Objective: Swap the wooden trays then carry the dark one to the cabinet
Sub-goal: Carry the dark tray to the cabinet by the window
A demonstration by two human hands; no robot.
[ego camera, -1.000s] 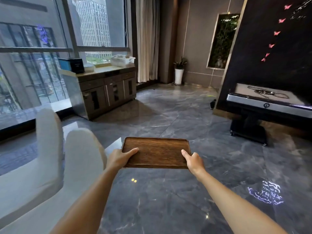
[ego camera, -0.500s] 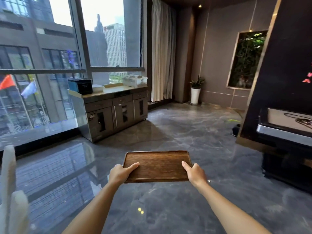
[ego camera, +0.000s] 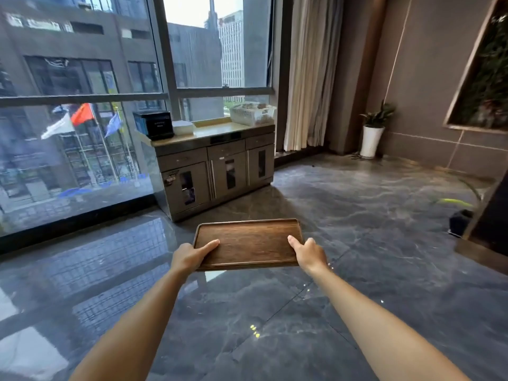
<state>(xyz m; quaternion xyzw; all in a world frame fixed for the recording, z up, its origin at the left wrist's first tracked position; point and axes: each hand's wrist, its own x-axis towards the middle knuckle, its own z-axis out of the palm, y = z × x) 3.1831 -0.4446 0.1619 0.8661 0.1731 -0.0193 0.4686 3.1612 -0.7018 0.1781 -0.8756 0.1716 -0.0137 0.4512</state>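
I hold a dark wooden tray [ego camera: 248, 243] level in front of me, above the marble floor. My left hand [ego camera: 189, 255] grips its left edge with the thumb lying on the tray's top. My right hand [ego camera: 309, 253] grips the right edge the same way. The tray carries nothing. Straight ahead by the window stands the grey cabinet [ego camera: 217, 166], with three glass-fronted doors and a pale yellow top. The other wooden tray is not in view.
A black box [ego camera: 155, 125], a white dish [ego camera: 182, 127] and a white basket [ego camera: 253, 112] sit on the cabinet top. A potted plant [ego camera: 373, 133] stands by the curtain. A dark wall unit [ego camera: 486, 224] juts in at the right. Glossy grey floor lies between me and the cabinet.
The view has turned left and moved forward: the cabinet is larger and more central, and the white chair and black table have left the frame. Both hands keep their grip on the tray.
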